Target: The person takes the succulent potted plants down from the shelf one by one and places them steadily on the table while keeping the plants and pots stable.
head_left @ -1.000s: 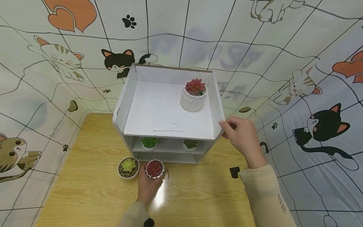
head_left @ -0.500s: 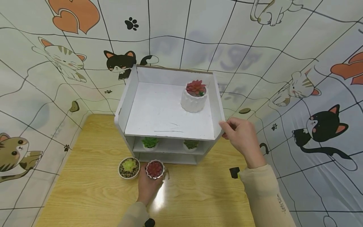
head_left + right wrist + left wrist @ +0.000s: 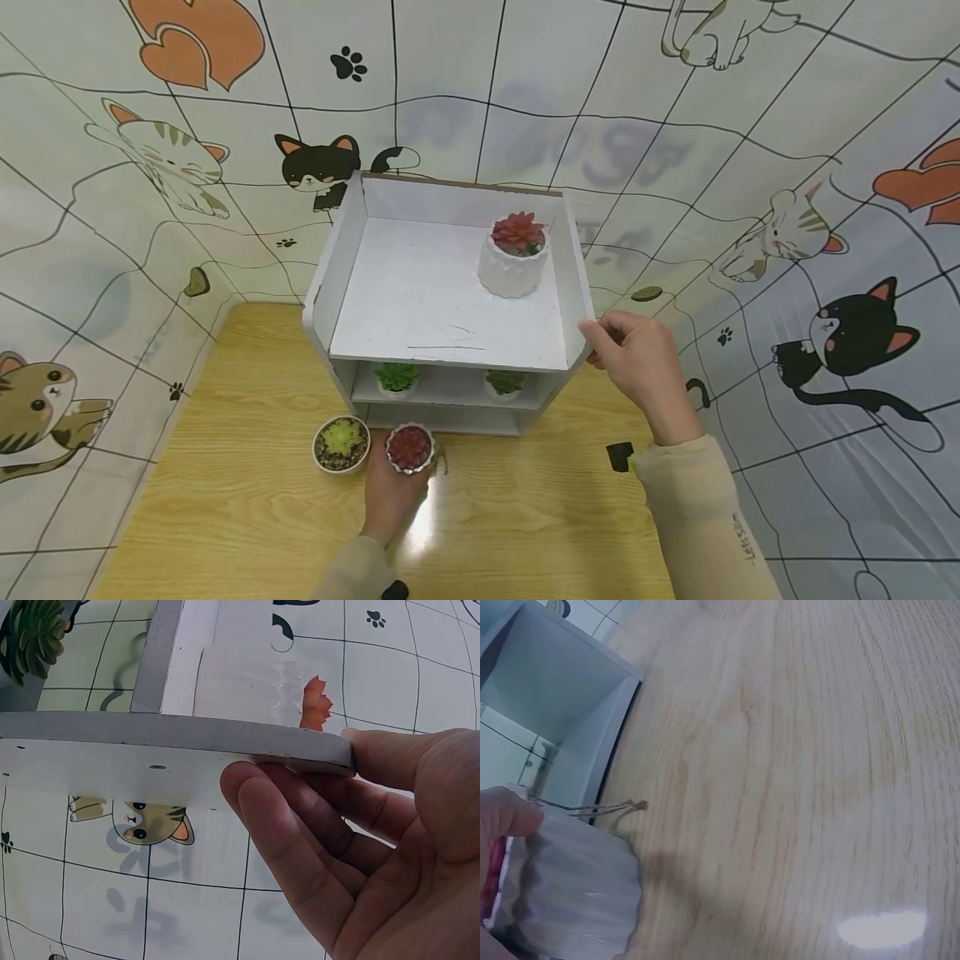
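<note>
My left hand [image 3: 392, 498] grips a white scalloped pot [image 3: 577, 881] with a dark red succulent [image 3: 410, 447], in front of the white shelf unit [image 3: 442, 287]. A twine string [image 3: 622, 805] sticks out from that pot. Just left of the hand is a round white pot with a yellow-green succulent [image 3: 341, 443]. With thumb and fingers my right hand [image 3: 637, 354] pinches the front edge of the unit's right side panel [image 3: 300, 746]. On the top shelf, at the right, stands a white pot [image 3: 512, 268] with a red succulent [image 3: 517, 232].
On the shelf below sit a bright green succulent [image 3: 397, 377] and a darker green one [image 3: 506, 382]. The unit stands on a wood-grain table [image 3: 247, 500]. A small black patch [image 3: 620, 456] lies near the right sleeve. Cat-patterned sheeting [image 3: 525, 92] encloses the table.
The head view has shifted very slightly since one second ago. Both hands, the pots and the shelf unit keep their places.
</note>
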Available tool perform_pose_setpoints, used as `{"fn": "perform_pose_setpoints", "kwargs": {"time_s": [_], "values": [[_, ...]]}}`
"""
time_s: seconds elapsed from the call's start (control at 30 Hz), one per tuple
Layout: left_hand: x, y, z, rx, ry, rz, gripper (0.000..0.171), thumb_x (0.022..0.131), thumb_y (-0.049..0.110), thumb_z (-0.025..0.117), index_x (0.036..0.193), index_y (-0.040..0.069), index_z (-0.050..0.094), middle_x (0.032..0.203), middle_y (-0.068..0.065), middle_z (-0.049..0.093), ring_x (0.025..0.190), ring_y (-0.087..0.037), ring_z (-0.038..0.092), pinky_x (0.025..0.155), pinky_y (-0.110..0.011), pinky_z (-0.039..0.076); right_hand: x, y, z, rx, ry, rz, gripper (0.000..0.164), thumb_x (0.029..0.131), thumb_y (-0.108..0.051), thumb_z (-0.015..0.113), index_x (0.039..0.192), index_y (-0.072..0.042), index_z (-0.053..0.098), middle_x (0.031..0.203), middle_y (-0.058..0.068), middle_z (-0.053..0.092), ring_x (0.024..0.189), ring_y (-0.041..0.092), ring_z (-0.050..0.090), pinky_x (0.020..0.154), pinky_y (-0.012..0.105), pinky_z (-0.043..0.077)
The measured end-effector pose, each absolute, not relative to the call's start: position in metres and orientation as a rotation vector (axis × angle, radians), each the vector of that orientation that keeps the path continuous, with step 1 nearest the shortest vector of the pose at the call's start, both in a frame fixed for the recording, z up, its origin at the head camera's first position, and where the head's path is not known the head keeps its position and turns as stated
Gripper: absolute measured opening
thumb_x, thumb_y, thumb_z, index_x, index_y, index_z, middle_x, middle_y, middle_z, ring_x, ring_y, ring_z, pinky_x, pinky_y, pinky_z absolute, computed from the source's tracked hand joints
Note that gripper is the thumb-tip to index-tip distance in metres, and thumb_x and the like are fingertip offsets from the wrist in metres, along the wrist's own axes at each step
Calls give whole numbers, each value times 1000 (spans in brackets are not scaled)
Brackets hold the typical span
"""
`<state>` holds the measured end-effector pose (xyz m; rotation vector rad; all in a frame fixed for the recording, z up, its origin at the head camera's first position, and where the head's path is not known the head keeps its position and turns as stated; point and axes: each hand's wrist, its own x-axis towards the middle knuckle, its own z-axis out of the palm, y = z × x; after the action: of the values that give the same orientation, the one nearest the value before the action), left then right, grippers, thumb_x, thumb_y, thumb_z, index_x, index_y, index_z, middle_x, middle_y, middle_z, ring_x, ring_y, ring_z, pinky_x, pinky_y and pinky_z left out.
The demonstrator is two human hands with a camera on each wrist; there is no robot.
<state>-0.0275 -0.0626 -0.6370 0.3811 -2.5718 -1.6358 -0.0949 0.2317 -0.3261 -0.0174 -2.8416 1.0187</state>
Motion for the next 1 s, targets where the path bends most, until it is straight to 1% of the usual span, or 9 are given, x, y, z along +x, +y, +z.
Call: {"fn": "perform_pose_setpoints", "kwargs": {"time_s": [0.23,0.37,0.5,0.6,0.7,0.77,0.9,1.0], "values": [[-25,-65,-625,319,-2611,-1555,80,74,9,92,139,-6,48,130,-28,58,124,-45,59,107,-59,48,-95,233,-327,-18,-2843,1010,32,104,-28,64,85,-4,73,81,14,75,72,25,73,64,36,57],[-22,-67,-608,282,-2657,-1554,80,75,8,90,139,-9,46,131,-30,57,124,-48,58,107,-63,47,-96,233,-327,-22,-2847,1010,32,104,-28,64,86,-4,73,82,15,75,72,25,73,64,37,58],[-18,-72,-588,208,-2743,-1518,76,79,9,86,141,-9,45,132,-31,53,123,-50,57,103,-66,48,-96,233,-326,-30,-2854,1011,32,104,-29,64,87,-3,74,83,15,76,72,25,73,65,38,59],[-15,-79,-576,121,-2807,-1462,69,84,9,81,141,-10,47,133,-32,53,122,-50,58,100,-66,50,-96,233,-326,-36,-2861,1011,33,104,-30,63,88,-3,74,84,16,76,73,25,73,66,39,59],[-14,-85,-565,53,-2833,-1442,58,89,8,76,138,-11,52,131,-31,57,120,-49,60,100,-64,51,-96,234,-326,-34,-2864,1012,33,104,-30,64,88,-3,74,85,17,76,73,25,73,66,39,60],[-13,-88,-559,15,-2818,-1454,48,91,5,73,133,-11,57,127,-29,61,118,-46,62,100,-61,53,-96,234,-326,-31,-2866,1011,32,104,-29,64,88,-3,74,85,18,76,72,25,73,66,39,60],[-13,-94,-548,-81,-2739,-1443,30,91,0,72,120,-8,67,119,-24,67,108,-38,66,94,-53,58,-96,234,-326,-25,-2865,1020,31,104,-28,64,88,-3,74,85,18,76,72,25,74,66,39,61],[-14,-100,-538,-155,-2667,-1416,26,90,-1,73,115,-4,70,115,-20,70,104,-35,69,89,-50,60,-96,234,-326,-25,-2865,1028,31,104,-27,65,87,-3,74,85,17,76,72,25,74,66,39,61]]}}
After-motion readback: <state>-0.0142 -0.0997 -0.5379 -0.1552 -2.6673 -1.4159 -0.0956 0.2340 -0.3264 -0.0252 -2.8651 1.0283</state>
